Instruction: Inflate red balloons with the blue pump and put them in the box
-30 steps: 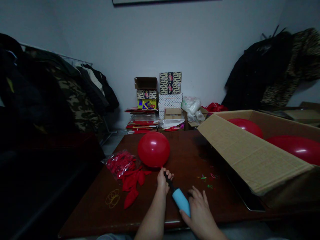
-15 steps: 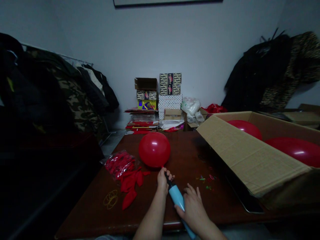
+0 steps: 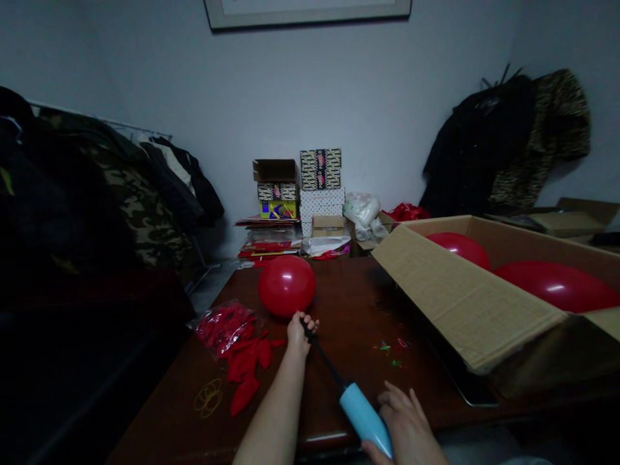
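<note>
A round, inflated red balloon (image 3: 287, 287) sits over the table at the centre, its neck toward me. My left hand (image 3: 298, 332) is closed around that neck and the black nozzle end of a balloon pump (image 3: 363, 416). From there a thin black rod runs down to the pump's light blue barrel. My right hand (image 3: 407, 423) holds the barrel low at the table's near edge, thumb on one side and the fingers loosely stretched on the other. The lower end of the pump is cut off by the frame.
Flat red balloons (image 3: 245, 371) lie beside a clear bag (image 3: 225, 326) of more, near yellow rings (image 3: 209, 397). Small coloured bands (image 3: 394, 349) are scattered right of centre. A cardboard box (image 3: 465, 290) with inflated red balloons stands at right, a dark flat device (image 3: 467, 381) by it.
My right hand has drawn the blue barrel back toward me and to the right, exposing the long black rod. The left hand still grips the nozzle at the balloon. The view has tilted up slightly.
</note>
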Tool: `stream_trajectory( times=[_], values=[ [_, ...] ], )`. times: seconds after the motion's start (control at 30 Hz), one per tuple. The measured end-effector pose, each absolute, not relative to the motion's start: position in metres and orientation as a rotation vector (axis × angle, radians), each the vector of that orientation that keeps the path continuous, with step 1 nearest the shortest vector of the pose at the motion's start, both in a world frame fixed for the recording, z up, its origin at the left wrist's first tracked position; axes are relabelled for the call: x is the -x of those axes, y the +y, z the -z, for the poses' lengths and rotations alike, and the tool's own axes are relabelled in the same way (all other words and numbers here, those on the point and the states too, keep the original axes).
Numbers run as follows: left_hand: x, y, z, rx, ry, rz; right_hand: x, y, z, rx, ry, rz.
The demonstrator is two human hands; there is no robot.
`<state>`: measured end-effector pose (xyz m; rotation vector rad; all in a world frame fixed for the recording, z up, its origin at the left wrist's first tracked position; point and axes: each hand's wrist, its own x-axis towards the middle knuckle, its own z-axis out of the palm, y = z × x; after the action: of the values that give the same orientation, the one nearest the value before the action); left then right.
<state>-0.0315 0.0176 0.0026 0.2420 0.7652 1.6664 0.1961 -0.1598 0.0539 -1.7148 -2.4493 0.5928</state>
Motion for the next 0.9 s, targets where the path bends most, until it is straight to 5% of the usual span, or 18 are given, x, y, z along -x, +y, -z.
stream_trajectory(
  times=[0.9],
  values=[
    [0.02,-0.001,0.005,-0.074,0.663,-1.657,-0.138,-0.112,-0.072,1.715,-2.332,-0.356]
  ],
)
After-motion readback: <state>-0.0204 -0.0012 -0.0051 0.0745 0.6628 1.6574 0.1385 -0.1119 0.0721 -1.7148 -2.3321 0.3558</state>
